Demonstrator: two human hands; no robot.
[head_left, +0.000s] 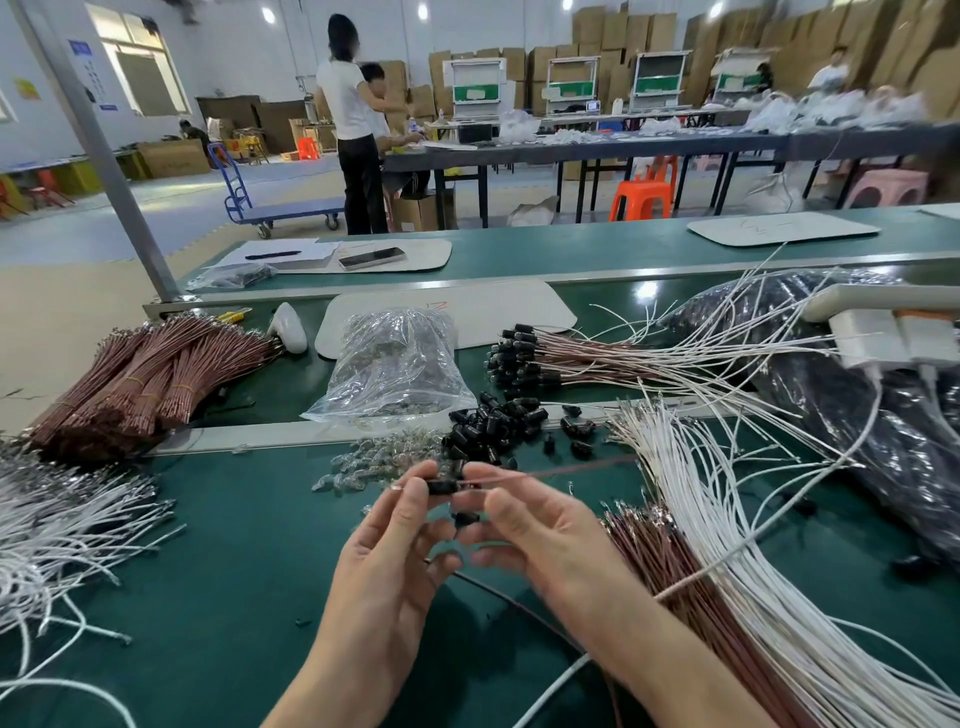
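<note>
We held both hands low over the green worktop (234, 597), just below the middle of the view. Our left hand (387, 561) pinched a small black cap (442, 487) between thumb and forefinger, its other fingers loosely curled. Our right hand (535, 535) met it from three o'clock, thumb and forefinger closed on a thin wire (524, 475) at the cap's end. The wire ran off towards three o'clock, blurred along its length. A second dark piece sat between the two hands, and we could not tell which fingers held it.

At four o'clock from the hands, a fan of white wires (727, 545) lay over a sheaf of brown wires (654, 540). At nine o'clock, another tangle of white wire (62, 525) spread across the worktop.

Just beyond the hands at twelve o'clock lay a heap of loose black caps (498, 421), with a scatter of small clear bulbs (384, 460) touching it at nine o'clock. Behind these stood a clear plastic bag (395, 364). Tied brown bundles (140, 374) lay at ten o'clock. At one o'clock lay a row of capped wires (524, 353), and past it, at two o'clock, a big black bag (857, 415).

Farther off at twelve o'clock, a phone (371, 258) and a pen (272, 254) rested on the next worktop. Beyond them a person (353, 130) stood by a blue cart (270, 208).
</note>
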